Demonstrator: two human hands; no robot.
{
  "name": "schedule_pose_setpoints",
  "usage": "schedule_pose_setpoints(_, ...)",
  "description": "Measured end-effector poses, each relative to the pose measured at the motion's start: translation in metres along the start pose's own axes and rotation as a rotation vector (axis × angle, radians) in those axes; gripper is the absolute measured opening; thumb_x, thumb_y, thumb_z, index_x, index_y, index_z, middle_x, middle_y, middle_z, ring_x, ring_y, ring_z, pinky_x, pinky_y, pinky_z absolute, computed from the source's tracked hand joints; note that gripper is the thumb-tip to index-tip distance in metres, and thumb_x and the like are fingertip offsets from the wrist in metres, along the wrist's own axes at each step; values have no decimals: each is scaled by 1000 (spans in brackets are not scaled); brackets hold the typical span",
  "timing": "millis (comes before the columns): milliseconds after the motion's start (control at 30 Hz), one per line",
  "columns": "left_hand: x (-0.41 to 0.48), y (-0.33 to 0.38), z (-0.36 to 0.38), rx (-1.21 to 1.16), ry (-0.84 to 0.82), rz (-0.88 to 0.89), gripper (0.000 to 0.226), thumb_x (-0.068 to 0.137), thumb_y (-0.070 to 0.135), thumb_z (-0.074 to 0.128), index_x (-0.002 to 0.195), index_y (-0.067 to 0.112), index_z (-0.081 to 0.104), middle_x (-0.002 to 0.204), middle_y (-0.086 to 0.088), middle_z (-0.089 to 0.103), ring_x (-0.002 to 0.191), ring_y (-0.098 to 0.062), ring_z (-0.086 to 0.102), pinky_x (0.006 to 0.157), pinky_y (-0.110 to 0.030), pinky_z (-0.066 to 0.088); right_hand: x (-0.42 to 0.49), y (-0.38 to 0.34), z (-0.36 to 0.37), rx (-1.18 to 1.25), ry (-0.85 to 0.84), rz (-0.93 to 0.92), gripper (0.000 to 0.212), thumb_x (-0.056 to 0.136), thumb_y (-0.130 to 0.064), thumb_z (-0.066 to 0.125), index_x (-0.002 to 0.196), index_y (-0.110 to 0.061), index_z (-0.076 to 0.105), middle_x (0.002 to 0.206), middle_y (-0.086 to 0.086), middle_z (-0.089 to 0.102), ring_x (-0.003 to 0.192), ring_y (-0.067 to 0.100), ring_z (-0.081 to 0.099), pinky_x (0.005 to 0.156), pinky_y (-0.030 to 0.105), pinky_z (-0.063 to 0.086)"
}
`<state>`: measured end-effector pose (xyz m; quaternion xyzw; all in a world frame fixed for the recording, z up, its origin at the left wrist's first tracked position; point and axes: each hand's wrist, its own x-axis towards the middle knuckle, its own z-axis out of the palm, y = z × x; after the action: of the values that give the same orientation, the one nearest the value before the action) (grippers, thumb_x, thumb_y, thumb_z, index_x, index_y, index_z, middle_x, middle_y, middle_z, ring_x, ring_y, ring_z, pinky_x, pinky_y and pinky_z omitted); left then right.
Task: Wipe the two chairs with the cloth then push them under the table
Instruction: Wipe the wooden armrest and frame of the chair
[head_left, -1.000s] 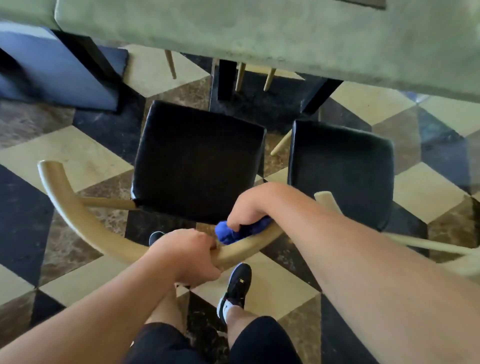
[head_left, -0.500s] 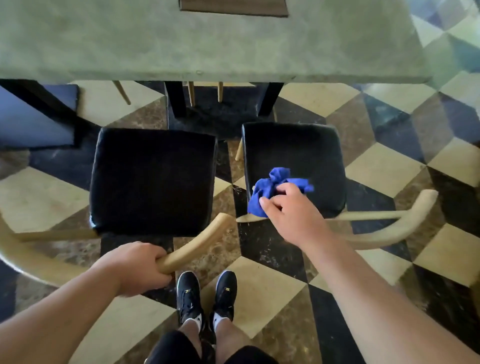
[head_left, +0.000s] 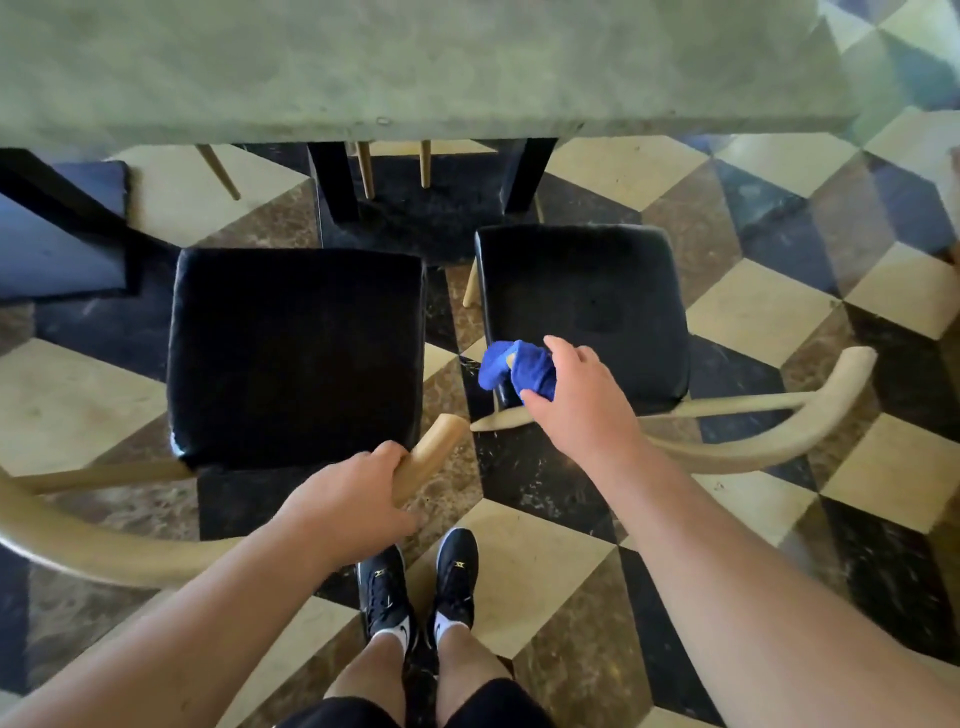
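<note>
So the right hand (head_left: 582, 410), bunching the blue cloth (head_left: 519, 369), has hopped from the left chair (head_left: 296, 353) to the near seat corner of the right chair (head_left: 613, 291). The left hand (head_left: 353, 493) still grips the backrest (head_left: 436, 452). Looks like wipe number two is starting, and neither chair's under the counter (head_left: 415, 67) yet.

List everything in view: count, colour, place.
table: 1, grey-green top, black legs, across the top.
chairs: 2, black seats, pale curved wooden backs; left chair and right chair side by side in front of the table.
cloth: 1, blue, over the right chair's near left corner.
wooden legs: 3 seen, pale, under the table.
dark blue object: 1, left edge; cannot tell what.
floor: cream, brown and black tiles.
shoes: 2, black, bottom centre.
left hand: grips the end of the left chair's back.
right hand: holds the cloth.
</note>
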<state>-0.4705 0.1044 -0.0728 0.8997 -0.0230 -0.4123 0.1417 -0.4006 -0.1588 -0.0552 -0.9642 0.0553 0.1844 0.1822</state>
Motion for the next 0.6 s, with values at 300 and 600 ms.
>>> schedule_pose_setpoints(300,10,43,31,10,431,-20,60,99,53,61,149,29,39,107,10,57,53,-6,38,42,-23,24,14,9,6,-19,-121,-65,64,101,-35,65,155,-24,33,100,-5,64,83,22,62,69,40,49)
schedule_pose_setpoints(600,12,51,34,91,564,-87,51,94,62,62,132,28,57,90,13,59,61,-14,49,49,-30,33,0,33,-7,-37,-128,-105,36,99,-49,65,108,-19,47,93,-3,61,81,25,62,67,40,49)
